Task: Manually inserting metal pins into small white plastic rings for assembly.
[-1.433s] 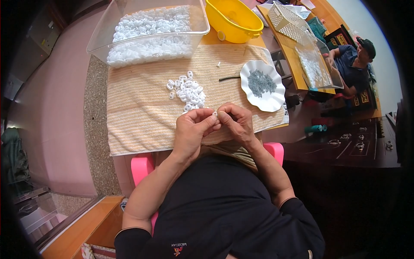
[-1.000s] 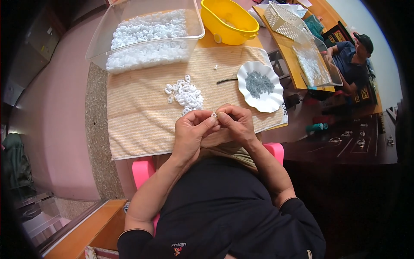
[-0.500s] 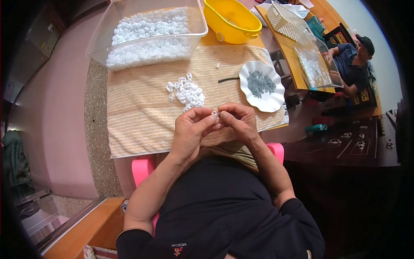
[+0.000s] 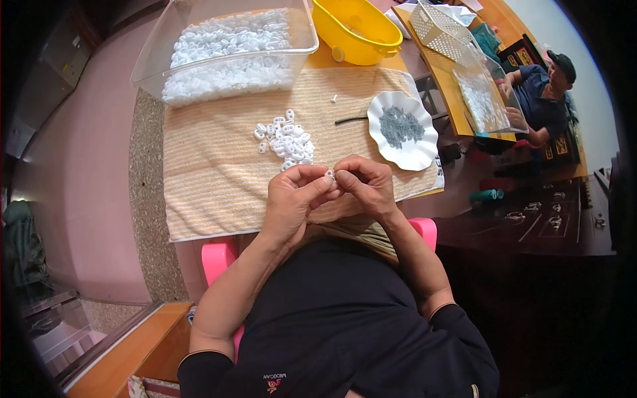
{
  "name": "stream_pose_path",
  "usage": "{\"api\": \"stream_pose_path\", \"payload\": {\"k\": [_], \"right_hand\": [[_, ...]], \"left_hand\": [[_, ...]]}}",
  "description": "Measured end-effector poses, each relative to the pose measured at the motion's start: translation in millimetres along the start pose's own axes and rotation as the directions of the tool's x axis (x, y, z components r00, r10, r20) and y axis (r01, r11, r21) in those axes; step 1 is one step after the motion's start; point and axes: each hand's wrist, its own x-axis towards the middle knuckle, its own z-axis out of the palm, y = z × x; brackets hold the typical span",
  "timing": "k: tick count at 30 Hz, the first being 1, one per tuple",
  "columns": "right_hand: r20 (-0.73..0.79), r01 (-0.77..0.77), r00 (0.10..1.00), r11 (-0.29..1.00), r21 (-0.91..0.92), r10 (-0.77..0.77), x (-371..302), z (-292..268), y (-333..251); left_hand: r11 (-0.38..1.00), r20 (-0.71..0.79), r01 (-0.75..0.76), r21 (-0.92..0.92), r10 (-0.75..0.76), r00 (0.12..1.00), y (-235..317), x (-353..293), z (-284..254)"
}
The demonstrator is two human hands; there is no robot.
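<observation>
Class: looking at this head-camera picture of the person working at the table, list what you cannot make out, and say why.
- Small white piece pinched between left hand and right hand: fingertips cover it, too small to tell its shape.
- Grey bits on the white scalloped plate: too small to identify.
- Yellow bowl: top cut off by the edge.
- Clear bin: far side cut off.

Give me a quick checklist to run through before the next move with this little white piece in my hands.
1. Small white piece pinched between left hand and right hand: ok.
2. Loose pile of white pieces lying on the striped mat in front of the hands: ok.
3. Clear bin stocked with white pieces: ok.
4. White scalloped dish holding grey bits: ok.
5. Piece fully assembled: cannot tell.
</observation>
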Motion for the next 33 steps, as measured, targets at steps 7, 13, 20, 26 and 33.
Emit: {"api": "stream_pose_path", "payload": {"k": [7,13,20,26,33], "right_hand": [[-0.023,0.066,0.997,0.997,-0.048,-0.067,-2.7,7.4,-2.4],[-0.038,0.06,0.997,0.998,-0.032,-0.061,-2.8,7.0,-1.1],[-0.03,0.044,0.999,0.999,-0.018,-0.044,-1.4,4.0,-4.8],[-0.043,0.067,0.997,0.993,0.092,-0.063,1.5,2.0,-10.0],[-0.022,-0.074,0.997,0.979,-0.188,0.072,4.3,-5.5,-11.6]], "left_hand": [[1.0,-0.051,0.001,-0.001,-0.001,0.999,-2.9,-1.2,0.5],[1.0,-0.018,0.005,-0.014,-0.005,1.0,-0.6,0.4,-2.5],[0.999,0.019,0.037,-0.003,-0.037,0.999,9.9,0.6,-0.3],[0.999,-0.023,0.011,-0.03,-0.012,1.0,19.0,3.1,-3.7],[0.996,-0.065,-0.058,-0.067,0.053,0.996,26.7,9.8,-16.8]]}}
